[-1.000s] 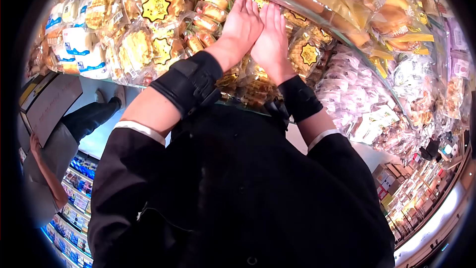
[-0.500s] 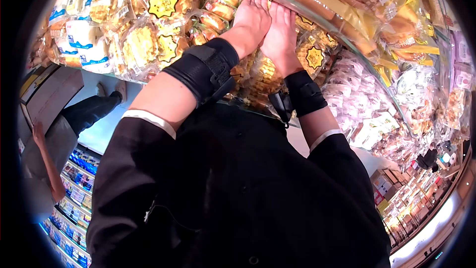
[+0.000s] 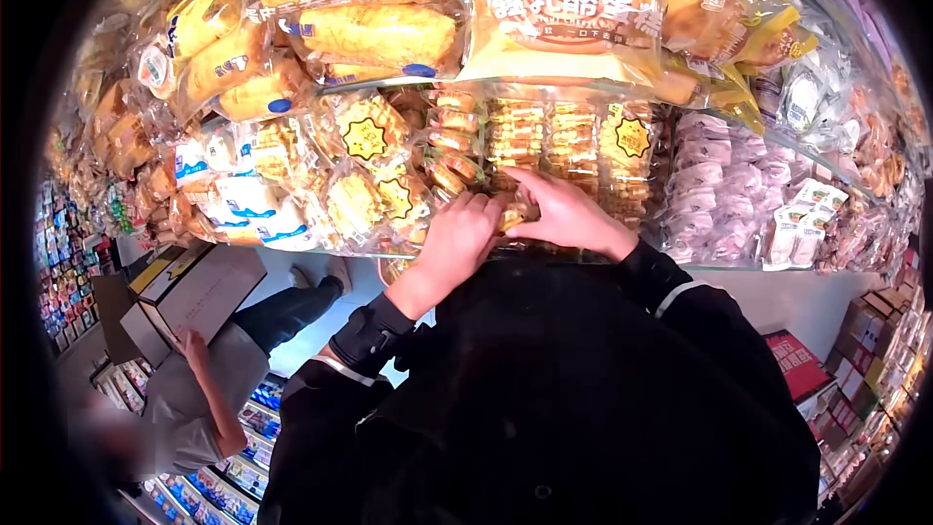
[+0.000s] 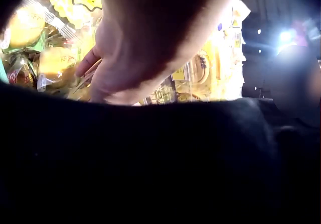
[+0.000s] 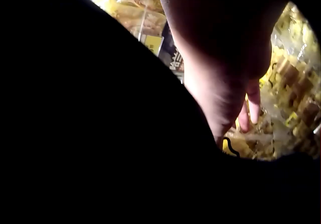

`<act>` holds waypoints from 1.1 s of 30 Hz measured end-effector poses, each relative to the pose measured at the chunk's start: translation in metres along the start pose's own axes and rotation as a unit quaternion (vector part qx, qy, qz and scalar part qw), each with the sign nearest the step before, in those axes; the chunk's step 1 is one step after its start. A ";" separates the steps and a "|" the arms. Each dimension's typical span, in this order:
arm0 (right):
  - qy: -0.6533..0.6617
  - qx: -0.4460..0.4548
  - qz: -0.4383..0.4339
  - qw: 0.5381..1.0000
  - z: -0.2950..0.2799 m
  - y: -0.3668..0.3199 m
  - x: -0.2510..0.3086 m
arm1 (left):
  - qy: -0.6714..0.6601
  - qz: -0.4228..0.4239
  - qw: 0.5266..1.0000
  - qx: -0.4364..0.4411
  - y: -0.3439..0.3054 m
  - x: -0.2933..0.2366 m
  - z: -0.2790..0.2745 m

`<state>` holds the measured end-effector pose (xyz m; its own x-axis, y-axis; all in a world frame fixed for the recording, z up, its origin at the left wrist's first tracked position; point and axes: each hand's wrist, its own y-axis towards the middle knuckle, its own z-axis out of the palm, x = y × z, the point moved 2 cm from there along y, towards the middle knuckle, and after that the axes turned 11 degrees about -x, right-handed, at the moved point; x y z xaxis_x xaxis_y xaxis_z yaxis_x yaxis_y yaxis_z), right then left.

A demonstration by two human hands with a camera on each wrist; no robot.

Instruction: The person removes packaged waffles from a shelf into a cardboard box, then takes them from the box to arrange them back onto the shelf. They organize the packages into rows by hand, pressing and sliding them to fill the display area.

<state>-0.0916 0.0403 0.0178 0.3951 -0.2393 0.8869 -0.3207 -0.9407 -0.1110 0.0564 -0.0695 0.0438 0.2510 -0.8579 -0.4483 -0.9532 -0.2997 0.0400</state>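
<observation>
At the front of the bread display, my left hand bends its fingers over the left side of a small yellow wrapped pastry. My right hand holds the same packet from the right, thumb near and forefinger stretched beyond it. Past the fingers stand rows of wrapped golden pastries, some with a yellow star label. Just left lie small wrapped buns. In the left wrist view the left hand hides most of the packet; in the right wrist view fingers of the right hand reach down among clear wrappers.
A glass divider separates the rear row of large bread bags. White-and-blue packets lie left, pale pink wrapped packs right. A person in grey holds a large box at lower left.
Both hands have drawn back from the divider to the front of the pastry rows. Their outstretched fingers have bent around a small packet. The head view has shifted, showing more of the rear bags.
</observation>
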 end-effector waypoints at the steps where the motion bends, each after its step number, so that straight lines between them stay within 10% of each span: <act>1: 0.002 -0.004 -0.002 1.000 -0.003 0.001 0.000 | -0.003 0.026 1.000 -0.013 0.004 -0.002 -0.005; 4: -0.016 0.017 0.002 1.000 -0.026 0.016 -0.007 | -0.051 0.039 0.996 -0.058 0.034 -0.002 -0.013; 10: -0.081 -0.217 0.007 0.973 -0.057 0.081 -0.050 | 0.140 0.144 0.968 -0.151 0.128 0.048 0.008; 16: -0.179 -0.248 0.018 0.952 -0.051 0.088 -0.066 | 0.187 0.104 0.972 -0.102 0.130 0.051 0.011; 21: -0.136 -0.352 -0.004 0.926 -0.040 0.078 -0.075 | 0.175 0.094 0.952 -0.233 0.109 0.019 -0.005; 26: -0.109 -0.355 -0.039 0.928 -0.046 0.092 -0.086 | 0.202 0.167 0.961 -0.090 0.075 -0.007 0.039; 30: -0.112 -0.246 0.051 0.962 -0.053 0.086 -0.063 | 0.305 0.074 0.941 -0.124 0.099 0.011 0.082; 33: -0.235 -0.354 -0.051 0.904 -0.054 0.061 -0.023 | 0.227 -0.015 0.973 -0.049 0.108 0.017 0.084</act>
<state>-0.1670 0.0019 0.0151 0.7216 -0.3929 0.5701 -0.6676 -0.6129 0.4227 -0.0568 -0.0812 -0.0349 0.3474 -0.9376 -0.0119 -0.9295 -0.3460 0.1273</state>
